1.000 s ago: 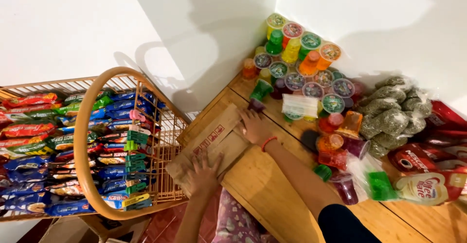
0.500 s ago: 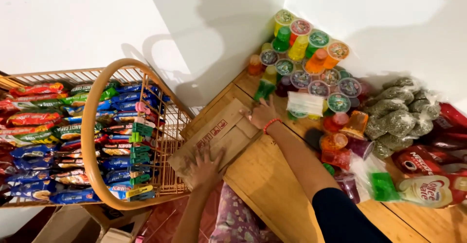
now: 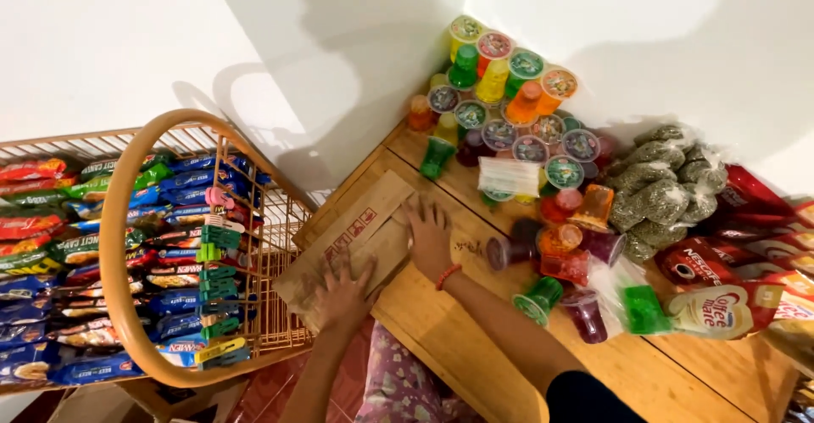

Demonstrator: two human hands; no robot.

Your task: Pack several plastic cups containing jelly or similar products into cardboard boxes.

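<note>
My left hand (image 3: pixel 341 292) and right hand (image 3: pixel 431 236) lie flat, fingers spread and released, on the flattened cardboard box (image 3: pixel 352 249) at the centre of the frame, on the wooden table's (image 3: pixel 475 364) corner. I'd best press evenly and keep it off the wire snack rack (image 3: pixel 263 245) and drink cups (image 3: pixel 543 245).
</note>
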